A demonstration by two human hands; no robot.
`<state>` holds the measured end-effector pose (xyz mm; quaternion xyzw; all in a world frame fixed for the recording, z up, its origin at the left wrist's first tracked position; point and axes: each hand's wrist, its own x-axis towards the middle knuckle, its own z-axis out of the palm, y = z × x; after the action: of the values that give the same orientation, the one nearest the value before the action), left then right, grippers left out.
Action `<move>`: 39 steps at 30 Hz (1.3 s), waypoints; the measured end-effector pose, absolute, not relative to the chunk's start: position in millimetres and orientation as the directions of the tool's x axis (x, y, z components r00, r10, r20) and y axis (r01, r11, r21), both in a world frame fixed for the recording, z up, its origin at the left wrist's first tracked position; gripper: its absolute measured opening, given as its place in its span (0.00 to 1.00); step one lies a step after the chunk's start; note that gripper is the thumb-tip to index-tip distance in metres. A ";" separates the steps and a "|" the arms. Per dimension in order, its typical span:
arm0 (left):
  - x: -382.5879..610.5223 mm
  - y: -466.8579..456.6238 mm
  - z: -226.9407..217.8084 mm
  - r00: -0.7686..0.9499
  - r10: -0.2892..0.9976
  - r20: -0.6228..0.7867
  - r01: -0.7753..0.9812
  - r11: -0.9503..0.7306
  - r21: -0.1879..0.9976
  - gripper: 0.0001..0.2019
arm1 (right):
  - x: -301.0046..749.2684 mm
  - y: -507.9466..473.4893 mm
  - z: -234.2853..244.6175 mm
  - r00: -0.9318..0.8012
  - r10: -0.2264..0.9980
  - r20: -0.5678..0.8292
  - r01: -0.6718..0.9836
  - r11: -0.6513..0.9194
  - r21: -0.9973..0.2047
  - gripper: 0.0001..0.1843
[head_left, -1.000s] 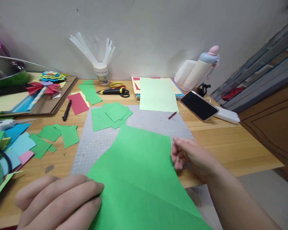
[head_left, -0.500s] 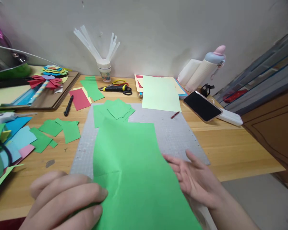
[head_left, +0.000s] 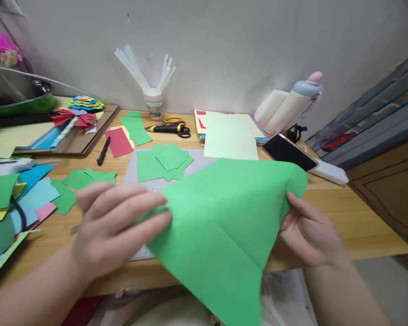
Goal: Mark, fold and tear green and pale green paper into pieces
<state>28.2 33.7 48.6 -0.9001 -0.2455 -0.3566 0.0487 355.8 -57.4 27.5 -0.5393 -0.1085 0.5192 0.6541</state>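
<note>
A large sheet of green paper (head_left: 217, 217) hangs bent in the air over the table's front edge, with a crease across its lower part. My left hand (head_left: 119, 226) grips its left edge, fingers on top and thumb hidden beneath. At the right edge, my right hand (head_left: 309, 231) pinches the sheet, thumb in front and the other fingers partly behind it. Beyond the sheet, several cut green pieces (head_left: 166, 160) lie overlapping on the grey cutting mat (head_left: 131, 167), much of which the sheet covers.
Left lie paper scraps (head_left: 37, 197), a glue gun (head_left: 12, 166) and a black pen (head_left: 104, 151). Farther back are scissors and a yellow-black cutter (head_left: 166, 128), a paper cup (head_left: 153, 104) of white sticks, and a pale green sheet (head_left: 229, 136). A phone (head_left: 289, 153) and bottle (head_left: 289, 108) stand right.
The green sheet has turned and risen, spreading to the right. My right hand, earlier open beside it, now grips its right edge. My left hand has moved up with the left edge.
</note>
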 end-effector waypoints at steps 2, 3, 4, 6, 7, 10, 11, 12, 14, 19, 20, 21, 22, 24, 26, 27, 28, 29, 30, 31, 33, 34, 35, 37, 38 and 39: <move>34.9 65.7 44.6 0.690 0.389 0.610 0.555 -0.826 -0.101 0.16 | 349.3 -77.1 25.8 0.504 0.784 -0.362 -0.487 -0.088 -0.869 0.12; 39.1 79.3 42.7 0.710 0.434 0.555 0.598 -0.788 -0.148 0.16 | 344.2 -87.8 22.4 0.499 0.787 -0.362 -0.472 -0.104 -0.876 0.11; 43.8 90.0 40.9 0.705 0.506 0.497 0.650 -0.741 -0.169 0.17 | 338.2 -98.3 17.4 0.496 0.780 -0.382 -0.478 -0.121 -0.870 0.07; 54.3 100.8 38.1 0.686 0.619 0.382 0.708 -0.689 -0.154 0.21 | 325.3 -117.9 3.0 0.449 0.763 -0.464 -0.525 -0.195 -0.829 0.04; 60.0 100.6 36.8 0.671 0.659 0.338 0.726 -0.676 -0.124 0.23 | 319.0 -126.3 -5.5 0.432 0.760 -0.486 -0.542 -0.212 -0.813 0.07; 78.5 83.4 30.2 0.669 0.709 0.225 0.729 -0.684 -0.013 0.23 | 303.4 -144.5 -30.4 0.407 0.773 -0.488 -0.539 -0.228 -0.811 0.11; 84.3 74.7 26.3 0.686 0.706 0.177 0.716 -0.698 0.008 0.20 | 299.9 -148.5 -36.6 0.382 0.790 -0.479 -0.529 -0.238 -0.815 0.10; 89.6 66.2 21.5 0.706 0.697 0.127 0.701 -0.713 0.017 0.18 | 297.9 -151.4 -40.8 0.355 0.809 -0.468 -0.521 -0.245 -0.818 0.08; 96.9 52.1 10.7 0.718 0.693 0.059 0.694 -0.720 0.008 0.22 | 300.1 -154.6 -41.8 0.323 0.830 -0.454 -0.526 -0.241 -0.816 0.04; 99.0 46.5 -4.3 0.713 0.696 0.087 0.698 -0.716 0.004 0.23 | 359.7 -140.2 -8.2 0.431 0.753 -0.498 -0.576 -0.196 -0.794 0.25; 99.0 49.2 -3.9 0.719 0.689 0.092 0.691 -0.723 0.007 0.22 | 378.4 -132.0 -0.5 0.403 0.757 -0.514 -0.583 -0.220 -0.782 0.30; 99.8 52.5 -2.9 0.721 0.686 0.097 0.689 -0.725 0.006 0.20 | 396.8 -122.0 5.7 0.413 0.764 -0.495 -0.568 -0.209 -0.796 0.31; 101.3 56.1 -1.7 0.718 0.688 0.104 0.692 -0.722 0.002 0.18 | 413.7 -110.4 10.0 0.385 0.785 -0.486 -0.556 -0.223 -0.801 0.28; 106.4 63.5 -0.4 0.702 0.702 0.118 0.708 -0.706 -0.013 0.17 | 439.1 -84.2 12.8 0.296 0.817 -0.496 -0.520 -0.298 -0.801 0.24; 112.6 69.9 -1.3 0.682 0.720 0.133 0.728 -0.685 -0.024 0.17 | 451.2 -57.0 9.5 0.256 0.837 -0.484 -0.401 -0.364 -0.841 0.30; 115.3 72.4 -2.4 0.673 0.726 0.139 0.736 -0.677 -0.027 0.18 | 452.9 -44.2 6.7 0.255 0.846 -0.468 -0.323 -0.381 -0.866 0.33; 117.5 74.4 -3.7 0.668 0.731 0.143 0.741 -0.671 -0.030 0.18 | 452.7 -32.4 3.4 0.254 0.854 -0.455 -0.247 -0.398 -0.884 0.37; 119.2 75.8 -5.1 0.662 0.735 0.146 0.745 -0.666 -0.032 0.19 | 451.4 -21.8 0.0 0.278 0.858 -0.431 -0.170 -0.398 -0.902 0.39; 120.2 76.8 -6.4 0.659 0.738 0.149 0.749 -0.662 -0.034 0.19 | 449.7 -12.8 -3.3 0.310 0.865 -0.396 -0.082 -0.390 -0.917 0.40; 120.6 77.2 -7.5 0.656 0.739 0.150 0.751 -0.659 -0.035 0.19 | 448.1 -5.3 -6.5 0.339 0.874 -0.348 0.017 -0.376 -0.926 0.41; 120.6 77.1 -9.3 0.653 0.743 0.150 0.754 -0.656 -0.037 0.20 | 446.2 5.0 -12.1 0.369 0.891 -0.264 0.188 -0.350 -0.918 0.40; 120.4 76.8 -9.9 0.651 0.744 0.149 0.756 -0.653 -0.039 0.20 | 445.9 8.1 -14.4 0.370 0.898 -0.237 0.249 -0.342 -0.906 0.39; 120.2 76.4 -10.4 0.650 0.746 0.148 0.757 -0.652 -0.040 0.20 | 445.8 10.0 -16.2 0.368 0.902 -0.224 0.289 -0.340 -0.895 0.38; 120.2 75.7 -10.9 0.649 0.746 0.145 0.758 -0.651 -0.042 0.21 | 445.9 11.2 -18.8 0.367 0.904 -0.220 0.326 -0.347 -0.880 0.36; 120.3 75.5 -11.0 0.651 0.746 0.144 0.757 -0.652 -0.043 0.21 | 445.8 11.1 -19.6 0.368 0.905 -0.215 0.345 -0.347 -0.872 0.36; 120.5 75.4 -10.9 0.652 0.745 0.142 0.756 -0.654 -0.044 0.22 | 445.6 10.7 -20.1 0.367 0.906 -0.210 0.363 -0.347 -0.865 0.35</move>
<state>120.5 75.4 -10.9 -0.9075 -0.4133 -0.0559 0.0495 445.6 10.7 -20.1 -0.7365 -0.4310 0.3619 0.3754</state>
